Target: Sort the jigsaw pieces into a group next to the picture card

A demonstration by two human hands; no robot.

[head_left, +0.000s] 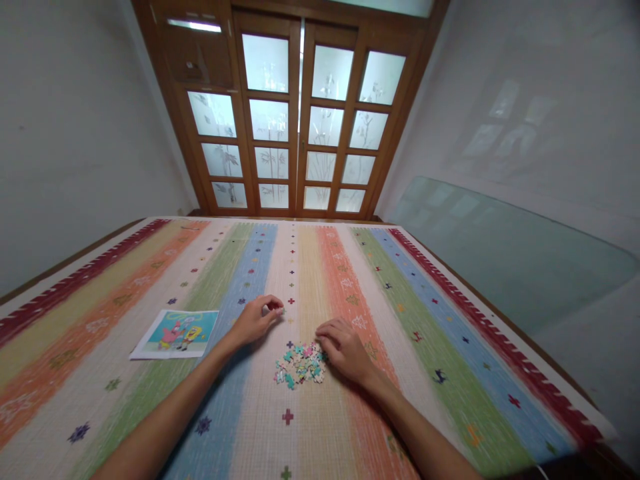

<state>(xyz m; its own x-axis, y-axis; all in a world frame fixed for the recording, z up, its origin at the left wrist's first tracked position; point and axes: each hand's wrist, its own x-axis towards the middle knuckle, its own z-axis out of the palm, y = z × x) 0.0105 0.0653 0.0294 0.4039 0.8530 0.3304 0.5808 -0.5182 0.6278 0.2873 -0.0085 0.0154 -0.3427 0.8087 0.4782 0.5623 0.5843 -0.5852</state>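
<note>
A small heap of loose jigsaw pieces (pixel 300 364) lies on the striped mat in front of me. My left hand (pixel 256 319) is just beyond the heap to the left, fingers pinched on a single puzzle piece (pixel 281 311) held at the mat. My right hand (pixel 344 348) rests palm down at the heap's right edge, its curled fingertips touching the pieces. A printed cartoon picture sheet (pixel 177 333) lies flat to the left of my left forearm.
The colourful striped woven mat (pixel 400 293) covers the whole surface. A frosted glass panel (pixel 505 253) leans against the right wall. Wooden doors with glass panes (pixel 300 113) stand at the far end. Plain walls flank both sides.
</note>
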